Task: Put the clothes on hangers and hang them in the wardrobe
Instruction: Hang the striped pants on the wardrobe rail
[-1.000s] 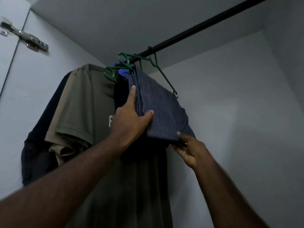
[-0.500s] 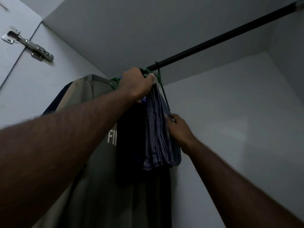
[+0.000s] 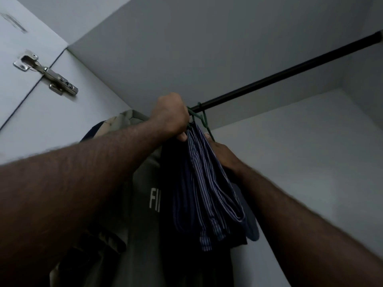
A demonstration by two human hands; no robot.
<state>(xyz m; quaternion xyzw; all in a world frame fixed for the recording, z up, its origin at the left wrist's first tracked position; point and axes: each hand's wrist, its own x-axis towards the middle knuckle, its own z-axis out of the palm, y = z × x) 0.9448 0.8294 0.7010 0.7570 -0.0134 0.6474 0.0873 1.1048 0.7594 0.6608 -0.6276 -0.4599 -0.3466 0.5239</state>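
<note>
2 bare forearms fill the near part of the view, reaching up into the wardrobe. Compared with 0.5 s ago the pose is much the same, but the view has tipped: the rail and hinge sit lower in the picture, and more of the striped garment's hem shows. 1.0 s ago the left hand lay flat against the folded striped cloth and the right hand pinched its lower corner; now both are up by the hanger.

The left hand [image 3: 171, 116] is closed into a fist right beside the green hanger [image 3: 202, 119], just under the rail; its fingers curl round something at the hanger's neck, though the fist hides exactly what they grip. The right hand [image 3: 222, 152] is behind the striped garment [image 3: 207, 183], fingertips up against the hanger's sloping arm; the cloth covers most of it, so I cannot tell whether it pinches or only touches.

The striped garment, navy with thin pale lines, hangs bunched from the green hanger, whose hook sits over the black rail [image 3: 290, 71]. Just left of it hang a dark garment [image 3: 172, 162] and an olive T-shirt [image 3: 141, 183] with pale letters, partly hidden by the left forearm. Further off, a metal hinge [image 3: 46, 74] sits on the wardrobe's left wall, and the grey back wall [image 3: 300, 152] stands behind the rail.
</note>
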